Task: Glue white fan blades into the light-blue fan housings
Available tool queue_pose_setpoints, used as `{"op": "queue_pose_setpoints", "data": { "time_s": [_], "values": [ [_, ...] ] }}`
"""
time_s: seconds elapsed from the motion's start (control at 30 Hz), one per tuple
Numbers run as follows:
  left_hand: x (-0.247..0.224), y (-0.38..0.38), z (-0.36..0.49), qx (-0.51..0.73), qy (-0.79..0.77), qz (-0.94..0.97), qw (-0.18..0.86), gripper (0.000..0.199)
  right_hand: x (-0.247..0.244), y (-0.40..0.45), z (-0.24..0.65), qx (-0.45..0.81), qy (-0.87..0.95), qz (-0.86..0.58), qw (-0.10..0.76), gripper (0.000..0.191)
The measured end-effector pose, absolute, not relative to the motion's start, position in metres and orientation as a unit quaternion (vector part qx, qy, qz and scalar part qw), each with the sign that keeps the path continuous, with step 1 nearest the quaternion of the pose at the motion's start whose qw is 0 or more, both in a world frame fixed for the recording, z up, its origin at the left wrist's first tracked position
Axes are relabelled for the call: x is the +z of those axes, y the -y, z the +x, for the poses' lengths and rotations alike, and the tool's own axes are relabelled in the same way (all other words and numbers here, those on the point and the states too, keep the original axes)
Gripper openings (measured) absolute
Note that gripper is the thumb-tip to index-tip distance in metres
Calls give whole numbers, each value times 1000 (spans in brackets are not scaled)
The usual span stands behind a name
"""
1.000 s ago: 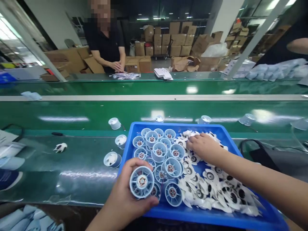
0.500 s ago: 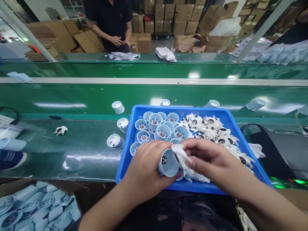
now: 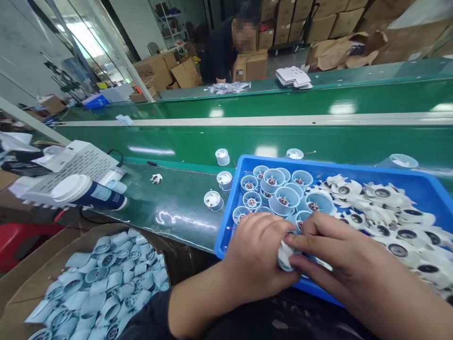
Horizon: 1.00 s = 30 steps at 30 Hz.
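Note:
My left hand (image 3: 260,255) is wrapped round a light blue fan housing, mostly hidden behind its fingers. A white fan impeller (image 3: 285,257) sits at the housing's mouth, and my right hand (image 3: 329,250) pinches it with thumb and fingers. How deep it sits inside cannot be made out. Beneath both hands lies a blue tray (image 3: 226,226). Its left part carries several upright light blue housings (image 3: 284,200) with copper-coloured motor parts inside. Loose white impellers (image 3: 384,229) with dark round centres are heaped in its right part.
Left of the tray stand several housings with impellers inside (image 3: 213,200). A loose impeller (image 3: 156,178) and a screwdriver (image 3: 152,164) lie farther left, near a dark blue cup (image 3: 102,194). A cardboard box (image 3: 21,295) full of housings is at lower left. Across the green conveyor (image 3: 184,137), a person leans over.
The impeller has moved from beside the housing's rim into its mouth, and my hands have closed together. My view has turned left. The person opposite has bent down.

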<state>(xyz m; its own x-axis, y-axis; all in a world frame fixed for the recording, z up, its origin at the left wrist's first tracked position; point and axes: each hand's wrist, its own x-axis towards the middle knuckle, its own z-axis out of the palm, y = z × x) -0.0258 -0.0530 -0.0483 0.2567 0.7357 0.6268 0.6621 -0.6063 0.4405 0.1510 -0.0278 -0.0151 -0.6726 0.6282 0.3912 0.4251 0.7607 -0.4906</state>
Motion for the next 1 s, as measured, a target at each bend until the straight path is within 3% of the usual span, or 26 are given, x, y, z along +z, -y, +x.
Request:
{"op": "queue_pose_setpoints", "data": {
  "time_s": [0.07, 0.27, 0.47, 1.0],
  "values": [
    [-46, 52, -32, 410, -436, 800, 30, 28, -14, 30, 148, 192, 889, -302, 285, 14],
    [-40, 47, -38, 396, -410, 821, -22, 23, -11, 35, 140, 224, 865, -336, 297, 17],
    [-32, 45, -27, 373, -425, 825, -13, 17, -2, 38, 139, 171, 860, -370, 308, 12],
    [-16, 57, -17, 417, -449, 790, -8, 25, 5, 41, 148, 156, 853, -344, 360, 4]
  ]
}}
